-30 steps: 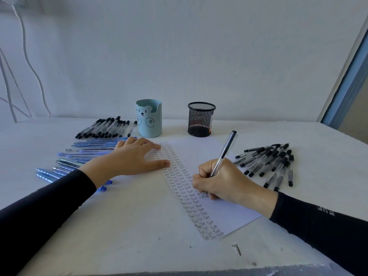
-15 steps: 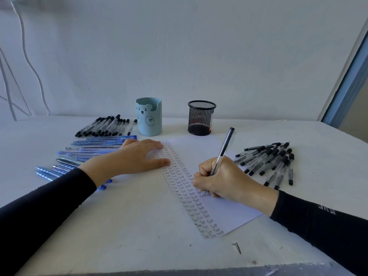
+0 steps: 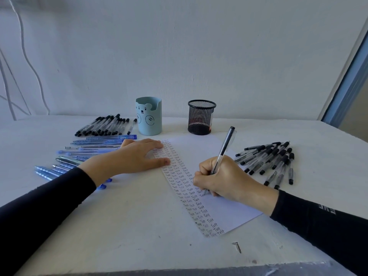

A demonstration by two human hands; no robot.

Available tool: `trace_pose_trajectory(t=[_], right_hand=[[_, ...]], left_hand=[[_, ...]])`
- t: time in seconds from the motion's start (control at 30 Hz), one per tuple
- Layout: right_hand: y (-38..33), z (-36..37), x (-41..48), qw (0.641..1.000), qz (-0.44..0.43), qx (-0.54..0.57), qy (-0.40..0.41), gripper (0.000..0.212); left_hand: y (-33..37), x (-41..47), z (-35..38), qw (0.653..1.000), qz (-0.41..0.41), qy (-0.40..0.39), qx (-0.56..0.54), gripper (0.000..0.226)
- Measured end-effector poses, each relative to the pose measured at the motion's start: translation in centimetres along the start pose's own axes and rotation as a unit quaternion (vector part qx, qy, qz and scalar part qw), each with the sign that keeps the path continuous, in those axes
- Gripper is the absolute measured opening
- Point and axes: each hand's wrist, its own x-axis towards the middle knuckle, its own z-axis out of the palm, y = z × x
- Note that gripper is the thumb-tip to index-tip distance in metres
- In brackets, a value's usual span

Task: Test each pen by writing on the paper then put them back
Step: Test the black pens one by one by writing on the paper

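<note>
far left, a fan of slim blue pens [image 3: 95, 148] lies on the matte white table [image 3: 139, 226], with a row of black-capped pens [image 3: 105, 124] behind it. the left hand [image 3: 137, 156] lies flat, fingers straight and close together, thumb stuck out, pressing the paper [image 3: 201, 154] at its left edge. a smooth pale-blue bear cup [image 3: 149, 116] and a round black wire-mesh cup [image 3: 201, 116] stand at the back. the right hand [image 3: 225, 178] has its fingers curled, pinching a clear-barrelled pen [image 3: 225, 148], tip on the sheet beside columns of handwritten "test". a loose pile of clear pens [image 3: 272, 160] sits to the right.
</note>
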Motion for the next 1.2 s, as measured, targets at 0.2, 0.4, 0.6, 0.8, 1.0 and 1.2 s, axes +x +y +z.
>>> trace_pose_trajectory(t=[0.2,0.4,0.6,0.8,1.0,1.2], right_hand=[[0.1,-0.4,0.4,0.999,-0.03,0.041,0.013,0.051],[-0.5,-2.2,1.6,0.998,-0.047,0.017,0.046,0.033],[-0.3,-3.9,3.5,0.981,-0.142,-0.125,0.036,0.031],[2.0,-2.6,4.5,0.971,-0.129,-0.2,-0.034,0.029],[3.0,-1.8,4.6,0.915,-0.144,-0.372,-0.067,0.042],[2.6,-8.2,5.4,0.95,-0.057,-0.303,0.054,0.032]], left_hand=[[0.0,0.0,0.0,1.0,0.0,-0.003,-0.005,0.125],[-0.1,0.1,0.2,1.0,0.0,0.002,-0.004,0.13],[-0.3,0.0,0.2,1.0,0.005,0.0,-0.005,0.119],[-1.0,0.1,0.2,1.0,0.015,-0.012,0.006,0.123],[-1.0,0.1,0.2,1.0,0.016,-0.008,0.01,0.099],[-1.4,0.2,0.5,0.999,0.027,0.017,-0.008,0.104]])
